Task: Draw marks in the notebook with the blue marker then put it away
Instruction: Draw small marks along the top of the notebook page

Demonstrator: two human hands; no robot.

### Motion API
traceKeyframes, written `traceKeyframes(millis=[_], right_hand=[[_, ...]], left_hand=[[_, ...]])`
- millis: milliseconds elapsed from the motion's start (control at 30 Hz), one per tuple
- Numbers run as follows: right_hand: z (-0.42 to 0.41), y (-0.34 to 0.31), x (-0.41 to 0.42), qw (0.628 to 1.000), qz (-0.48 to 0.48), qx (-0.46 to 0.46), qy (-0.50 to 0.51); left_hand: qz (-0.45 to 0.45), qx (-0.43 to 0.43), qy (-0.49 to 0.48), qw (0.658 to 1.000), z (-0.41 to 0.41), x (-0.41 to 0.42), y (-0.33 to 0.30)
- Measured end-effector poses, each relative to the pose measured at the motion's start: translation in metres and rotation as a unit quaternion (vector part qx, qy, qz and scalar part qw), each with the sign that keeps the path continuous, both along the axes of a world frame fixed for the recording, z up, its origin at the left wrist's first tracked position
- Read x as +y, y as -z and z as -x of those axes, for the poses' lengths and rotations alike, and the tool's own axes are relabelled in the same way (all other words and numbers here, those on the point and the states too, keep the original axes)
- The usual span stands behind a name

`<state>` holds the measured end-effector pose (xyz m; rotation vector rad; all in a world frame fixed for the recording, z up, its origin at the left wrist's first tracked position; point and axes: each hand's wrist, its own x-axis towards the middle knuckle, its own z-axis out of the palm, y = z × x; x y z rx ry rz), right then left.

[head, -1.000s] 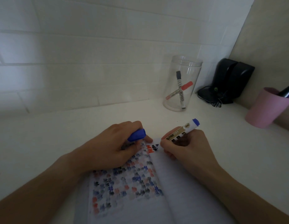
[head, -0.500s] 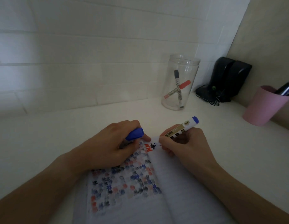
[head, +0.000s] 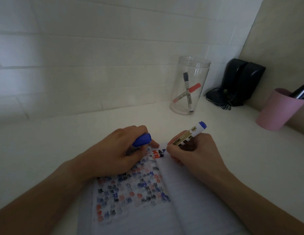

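Clear jar (head: 190,85) holding two markers; black speakers (head: 241,82); pink cup (head: 278,111).

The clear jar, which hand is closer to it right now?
Right. The right hand, holding the marker, sits below the jar, nearly in line; the left hand, gripping the cap, is further left.

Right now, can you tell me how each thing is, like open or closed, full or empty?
Blue marker: uncapped, gripped by right hand, tip hidden at the page.
Blue cap: off, held in left hand.
Notebook: open, flat, left page marked.
Clear jar: upright, lidless, two markers inside.
Pink cup: upright, holding something dark.
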<state>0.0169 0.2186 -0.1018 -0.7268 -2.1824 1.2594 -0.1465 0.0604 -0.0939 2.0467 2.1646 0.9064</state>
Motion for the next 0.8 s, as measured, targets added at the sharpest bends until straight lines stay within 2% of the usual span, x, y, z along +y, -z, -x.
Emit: traceKeyframes(millis=[200, 400, 633, 733, 800], right_hand=[[0.002, 0.001, 0.001, 1.0, -0.015, 0.003, 0.023], [-0.003, 0.0, 0.008, 0.982, 0.114, 0.147, 0.033], [-0.008, -0.002, 0.009, 0.963, 0.152, 0.22, -0.018], [-0.009, -0.002, 0.008, 0.965, 0.143, 0.219, -0.024], [-0.008, -0.002, 0.007, 0.966, 0.136, 0.217, -0.027]], left_hand=[[0.001, -0.008, 0.006, 1.0, -0.001, -0.001, 0.0], [-0.001, -0.007, 0.0, 1.0, 0.003, -0.002, 0.003], [0.001, -0.064, -0.027, 0.998, 0.001, -0.005, 0.002], [-0.01, -0.103, -0.043, 0.994, -0.002, -0.006, 0.001], [-0.032, -0.094, -0.057, 0.993, -0.003, -0.005, 0.002]])
